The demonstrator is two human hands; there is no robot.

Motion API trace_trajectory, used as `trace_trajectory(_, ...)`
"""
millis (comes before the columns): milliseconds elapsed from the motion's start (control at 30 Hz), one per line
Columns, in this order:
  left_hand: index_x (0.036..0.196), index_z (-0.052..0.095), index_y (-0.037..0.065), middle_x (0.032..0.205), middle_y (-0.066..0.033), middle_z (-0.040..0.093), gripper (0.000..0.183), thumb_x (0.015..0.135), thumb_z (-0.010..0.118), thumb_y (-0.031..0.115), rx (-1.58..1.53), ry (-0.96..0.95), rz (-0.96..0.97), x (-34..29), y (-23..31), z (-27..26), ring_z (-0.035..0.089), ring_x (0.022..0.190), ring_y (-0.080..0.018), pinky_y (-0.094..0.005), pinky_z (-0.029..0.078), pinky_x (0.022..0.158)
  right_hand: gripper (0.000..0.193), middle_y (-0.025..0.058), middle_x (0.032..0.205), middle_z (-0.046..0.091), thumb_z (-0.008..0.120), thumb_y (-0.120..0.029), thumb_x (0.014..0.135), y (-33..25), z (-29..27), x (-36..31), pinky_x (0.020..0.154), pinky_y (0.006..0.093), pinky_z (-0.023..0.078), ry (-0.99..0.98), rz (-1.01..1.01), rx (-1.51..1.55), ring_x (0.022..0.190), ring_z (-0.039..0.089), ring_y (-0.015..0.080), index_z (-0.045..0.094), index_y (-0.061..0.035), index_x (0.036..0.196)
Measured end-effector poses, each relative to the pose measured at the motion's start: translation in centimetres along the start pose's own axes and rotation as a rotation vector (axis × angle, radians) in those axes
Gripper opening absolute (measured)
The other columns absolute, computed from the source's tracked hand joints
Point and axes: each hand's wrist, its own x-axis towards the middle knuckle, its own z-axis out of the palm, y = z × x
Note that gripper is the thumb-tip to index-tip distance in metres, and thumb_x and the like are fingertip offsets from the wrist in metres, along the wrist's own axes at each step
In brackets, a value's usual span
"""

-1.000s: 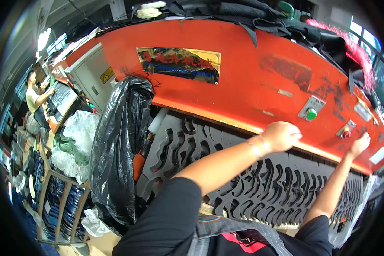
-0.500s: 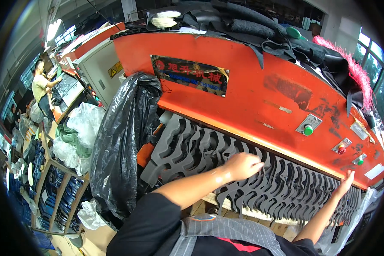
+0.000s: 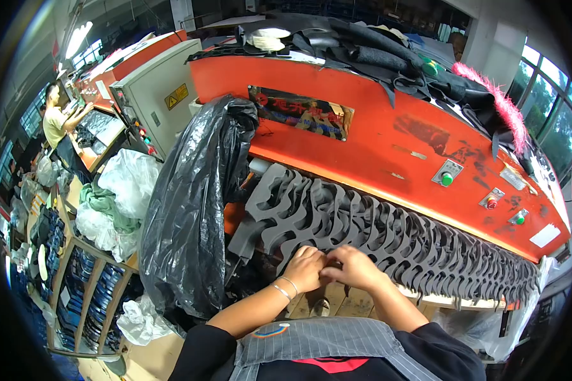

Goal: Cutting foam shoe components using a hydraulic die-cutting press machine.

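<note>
A long grey foam-like sheet [image 3: 279, 227], cut into rows of curved, wavy strips, lies at the front of the orange machine [image 3: 388, 127]. At its near edge, towards the left, my hands are close together. My left hand [image 3: 304, 269], with a bracelet on its wrist, has its fingers bent and closed against the sheet's edge. Right beside it, my right hand [image 3: 356, 268] is closed, thumb and fingers drawn in towards the left hand. What the fingertips hold, if anything, is hidden.
A large black plastic bag [image 3: 184, 216] hangs left of the sheet. Green and red buttons [image 3: 447, 180] sit on the machine's front, and dark material scraps [image 3: 375, 47] are heaped on top. A wooden rack [image 3: 86, 292] stands lower left; a co-worker [image 3: 57, 127] works far left.
My right hand has come from the sheet's far right end to beside the left. My left hand has moved left and down to the near edge. The view has shifted slightly.
</note>
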Motion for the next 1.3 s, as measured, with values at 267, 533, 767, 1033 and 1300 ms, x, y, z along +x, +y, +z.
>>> trace_trajectory(267, 0.094, 0.059, 0.012, 0.095, -0.0058, 0.059, 0.034, 0.067, 0.074, 0.028, 0.122, 0.008, 0.059, -2.0, -1.5, 1.4, 0.055, 0.099, -0.0264, -0.0411, 0.037, 0.096, 0.041, 0.0123, 0.095, 0.064, 0.074, -0.030, 0.072, 0.0, 8.5, -1.8, 0.082, 0.0384, 0.047, 0.044, 0.193, -0.609, 0.095, 0.062, 0.0280, 0.056, -0.0040, 0.098)
trace_trajectory(533, 0.090, 0.059, 0.009, 0.094, -0.0086, 0.059, 0.027, 0.065, 0.068, 0.014, 0.234, 0.011, 0.025, -2.6, -1.8, 2.6, 0.054, 0.099, -0.0275, -0.0407, 0.035, 0.093, 0.040, 0.0118, 0.090, 0.064, 0.076, -0.034, 0.067, 1.1, 11.1, -1.4, 0.081, 0.0369, 0.048, 0.149, 0.230, -0.723, 0.089, 0.062, 0.0286, 0.058, -0.0066, 0.090)
trace_trajectory(767, 0.090, 0.061, 0.008, 0.098, -0.0091, 0.061, 0.028, 0.066, 0.071, 0.016, 0.245, -0.052, -0.045, -1.6, -1.7, 1.8, 0.055, 0.101, -0.0276, -0.0405, 0.037, 0.093, 0.045, 0.0130, 0.092, 0.065, 0.079, -0.035, 0.064, 0.4, 9.8, -0.3, 0.085, 0.0372, 0.049, 0.128, 0.262, -0.658, 0.093, 0.063, 0.0298, 0.060, -0.0050, 0.092)
trace_trajectory(1033, 0.099, 0.069, 0.009, 0.095, -0.0130, 0.068, 0.039, 0.078, 0.068, 0.042, -0.150, -0.534, 0.003, 1.8, -2.2, -4.5, 0.064, 0.095, -0.0286, -0.0412, 0.046, 0.085, 0.042, 0.0160, 0.093, 0.069, 0.075, -0.035, 0.073, -1.5, 0.8, 2.0, 0.080, 0.0411, 0.052, -0.493, 0.303, -0.217, 0.089, 0.066, 0.0326, 0.067, -0.0059, 0.102)
trace_trajectory(1300, 0.087, 0.068, 0.005, 0.085, -0.0106, 0.066, 0.010, 0.084, 0.064, 0.013, -0.110, 0.462, -0.128, 15.0, -12.1, -7.0, 0.060, 0.085, -0.0328, -0.0404, 0.048, 0.075, 0.021, 0.0151, 0.091, 0.069, 0.060, -0.019, 0.083, 3.3, -7.3, 19.5, 0.075, 0.0396, 0.052, 0.176, -0.078, -0.014, 0.085, 0.065, 0.0368, 0.069, -0.0042, 0.094)
